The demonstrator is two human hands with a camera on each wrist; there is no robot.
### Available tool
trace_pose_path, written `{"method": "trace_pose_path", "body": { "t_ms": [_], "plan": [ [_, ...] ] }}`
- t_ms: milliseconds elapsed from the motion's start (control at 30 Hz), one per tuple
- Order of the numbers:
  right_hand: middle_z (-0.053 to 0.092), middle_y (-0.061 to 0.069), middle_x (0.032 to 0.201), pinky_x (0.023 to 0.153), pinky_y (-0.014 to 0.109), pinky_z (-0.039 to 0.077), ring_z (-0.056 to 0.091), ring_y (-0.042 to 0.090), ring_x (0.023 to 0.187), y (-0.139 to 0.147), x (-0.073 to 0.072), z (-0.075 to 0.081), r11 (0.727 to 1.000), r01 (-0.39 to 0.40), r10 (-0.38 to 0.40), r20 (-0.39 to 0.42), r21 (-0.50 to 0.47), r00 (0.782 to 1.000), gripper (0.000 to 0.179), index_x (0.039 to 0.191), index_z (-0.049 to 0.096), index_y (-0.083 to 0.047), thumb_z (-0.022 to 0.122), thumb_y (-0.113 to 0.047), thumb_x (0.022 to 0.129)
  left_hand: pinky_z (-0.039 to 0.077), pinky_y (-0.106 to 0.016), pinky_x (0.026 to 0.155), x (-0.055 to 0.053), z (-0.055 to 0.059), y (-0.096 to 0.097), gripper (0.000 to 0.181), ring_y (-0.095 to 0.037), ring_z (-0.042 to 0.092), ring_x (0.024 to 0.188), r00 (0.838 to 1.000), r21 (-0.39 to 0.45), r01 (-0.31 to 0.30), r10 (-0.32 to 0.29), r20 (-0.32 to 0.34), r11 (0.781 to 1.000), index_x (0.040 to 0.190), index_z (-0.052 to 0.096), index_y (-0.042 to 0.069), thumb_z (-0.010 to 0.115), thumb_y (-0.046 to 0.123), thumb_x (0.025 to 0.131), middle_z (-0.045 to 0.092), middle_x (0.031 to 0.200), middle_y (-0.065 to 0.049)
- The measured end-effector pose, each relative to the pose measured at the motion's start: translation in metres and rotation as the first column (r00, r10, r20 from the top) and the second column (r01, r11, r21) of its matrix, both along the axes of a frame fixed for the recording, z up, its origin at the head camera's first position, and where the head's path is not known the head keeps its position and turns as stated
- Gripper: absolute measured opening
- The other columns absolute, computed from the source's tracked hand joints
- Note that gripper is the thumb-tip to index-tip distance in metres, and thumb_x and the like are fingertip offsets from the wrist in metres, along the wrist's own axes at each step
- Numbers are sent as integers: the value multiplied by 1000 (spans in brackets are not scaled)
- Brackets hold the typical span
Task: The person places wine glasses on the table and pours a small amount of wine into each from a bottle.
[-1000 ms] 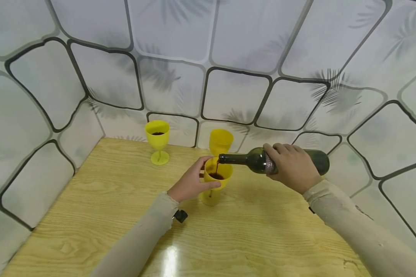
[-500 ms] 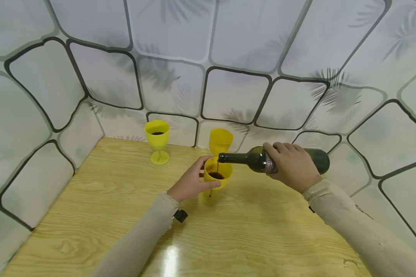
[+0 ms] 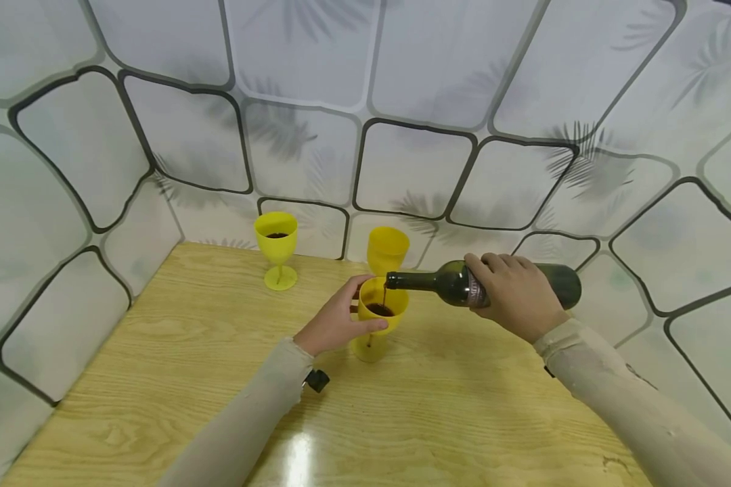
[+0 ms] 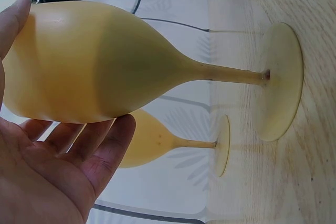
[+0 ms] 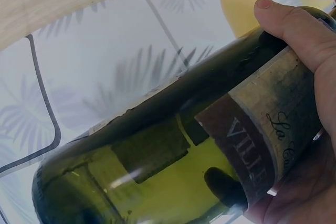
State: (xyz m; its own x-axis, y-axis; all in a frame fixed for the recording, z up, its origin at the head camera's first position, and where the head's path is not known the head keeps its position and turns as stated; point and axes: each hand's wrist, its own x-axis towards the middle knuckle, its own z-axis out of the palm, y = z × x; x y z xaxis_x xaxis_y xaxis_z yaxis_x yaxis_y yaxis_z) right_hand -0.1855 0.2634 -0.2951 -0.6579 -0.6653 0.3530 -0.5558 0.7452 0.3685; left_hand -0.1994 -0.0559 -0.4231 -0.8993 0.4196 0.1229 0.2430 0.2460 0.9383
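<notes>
My right hand [image 3: 514, 294] grips a dark green wine bottle [image 3: 451, 281] round its labelled body and holds it tipped nearly level. Its mouth is over a yellow goblet [image 3: 396, 318], and a thin dark stream falls from it into the dark liquid [image 3: 380, 310] inside. Thumb and fingers of my left hand [image 3: 340, 318] hold this goblet by its bowl. In the left wrist view the goblet's round foot [image 4: 283, 82] is on the table, with the stem below my fingers. The right wrist view shows the bottle's label [image 5: 262, 135] and see-through green base end.
Behind the held goblet stands another yellow goblet [image 3: 388, 249], partly hidden. A third goblet [image 3: 277, 245] with dark liquid is at the back left. The wooden table [image 3: 176, 352] meets a patterned wall [image 3: 304, 155] at the back and sides.
The dark stream keeps running into the goblet. The bottle's mouth has shifted very slightly to the right, and my left hand stays in place.
</notes>
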Motion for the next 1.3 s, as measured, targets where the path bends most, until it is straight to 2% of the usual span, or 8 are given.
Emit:
{"method": "trace_pose_path", "body": {
  "t_ms": [433,1100,1300],
  "plan": [
    [67,19,100,80,56,58,68,41,91,-1,0,1,1000,-23,23,-23,-11,999,71,125,57,-3,93,-26,69,51,-47,105,0,0,0,89,-26,53,129,1000,3,3,-3,11,1000,157,34,29,83,50,86,47,149,6],
    [66,18,98,82,56,57,67,40,89,-1,-3,5,999,-46,45,-46,-22,998,66,125,57,-3,89,-22,71,51,-46,104,0,1,0,87,-24,54,127,1000,3,2,-2,3,1000,157,35,29,83,48,87,48,147,6],
    [67,19,100,84,57,57,68,41,91,-1,-2,5,999,-43,42,-39,-18,998,71,126,57,-3,92,-24,69,51,-46,105,0,2,-1,86,-23,54,127,1000,7,4,-4,4,1000,156,36,29,83,47,87,48,146,7]
  ]
}}
